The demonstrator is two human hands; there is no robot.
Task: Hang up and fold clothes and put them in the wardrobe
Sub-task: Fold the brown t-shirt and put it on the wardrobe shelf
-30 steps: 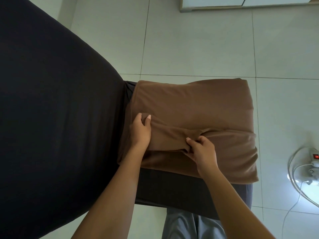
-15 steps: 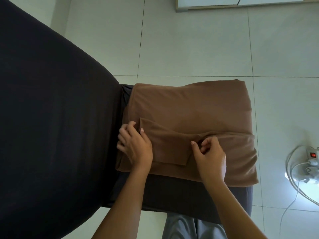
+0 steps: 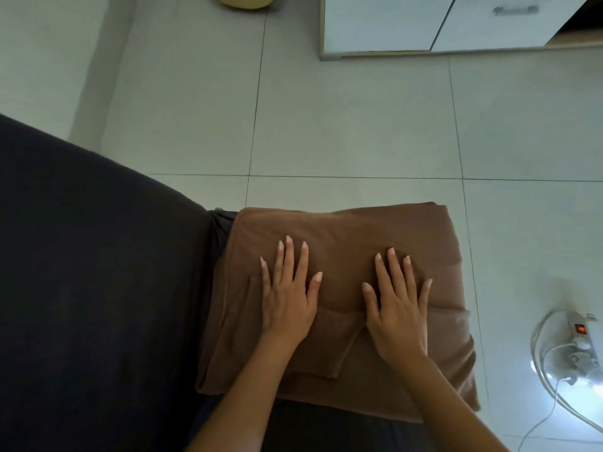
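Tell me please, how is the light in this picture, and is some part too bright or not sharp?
Head view: dim, soft room light, no hard shadows; bright glare washes out the floor beside the power strip; the cabinet handle is smeared; both hands on the brown folded garment look sharp.

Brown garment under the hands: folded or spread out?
Folded. The brown garment lies as a thick rectangular stack with layered edges; the left hand and right hand press flat on it.
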